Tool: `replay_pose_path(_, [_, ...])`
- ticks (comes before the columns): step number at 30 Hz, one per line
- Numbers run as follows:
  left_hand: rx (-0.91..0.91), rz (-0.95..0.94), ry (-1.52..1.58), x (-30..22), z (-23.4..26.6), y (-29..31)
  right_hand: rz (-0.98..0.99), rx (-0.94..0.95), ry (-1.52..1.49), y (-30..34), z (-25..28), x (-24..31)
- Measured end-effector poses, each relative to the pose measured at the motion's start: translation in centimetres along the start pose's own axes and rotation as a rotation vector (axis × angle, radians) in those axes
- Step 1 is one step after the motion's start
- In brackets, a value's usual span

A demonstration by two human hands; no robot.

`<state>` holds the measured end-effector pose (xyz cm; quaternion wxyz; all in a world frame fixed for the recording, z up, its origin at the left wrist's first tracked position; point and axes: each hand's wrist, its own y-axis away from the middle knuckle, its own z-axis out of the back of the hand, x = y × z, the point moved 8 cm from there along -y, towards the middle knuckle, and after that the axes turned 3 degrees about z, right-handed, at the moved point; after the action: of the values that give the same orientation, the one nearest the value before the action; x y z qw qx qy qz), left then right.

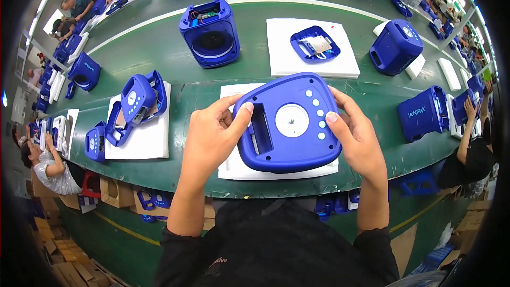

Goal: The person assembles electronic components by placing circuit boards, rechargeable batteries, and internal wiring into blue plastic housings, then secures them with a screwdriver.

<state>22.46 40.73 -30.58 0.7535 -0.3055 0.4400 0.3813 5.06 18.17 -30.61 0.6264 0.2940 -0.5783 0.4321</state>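
Note:
Both my hands hold a blue plastic speaker panel [284,150] above a white foam sheet [228,167] on the bench. A white disc with a metal shaft sits in its middle, with a column of white round buttons to the right and a handle slot to the left. My left hand [217,133] grips the left edge, its thumb on top beside the slot. My right hand [357,133] grips the right edge, thumb next to the buttons. The panel's underside is hidden.
An open speaker box [211,37] with wires showing stands beyond on the green bench [255,26]. Blue panels [139,98] lie on foam to the left; another panel [315,45] is face down at the back. Speakers [423,112] stand right. Co-workers [53,172] sit either side.

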Motion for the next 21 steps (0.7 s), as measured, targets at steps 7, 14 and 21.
replay_pose_path(7, [0.029, 0.105, 0.008, 0.6, -0.4, -0.4, -0.112, -0.002, -0.034, -0.4, 0.3, -2.0])
replay_pose_path(14, [-0.085, -0.17, 0.052, 3.1, -0.5, -0.4, -0.08, -0.032, -0.096, -0.5, -1.5, -2.9])
replay_pose_path(21, [0.123, 0.049, 0.448, 7.3, -2.2, -1.0, -0.056, -0.085, -0.167, -1.2, -2.7, -3.8])
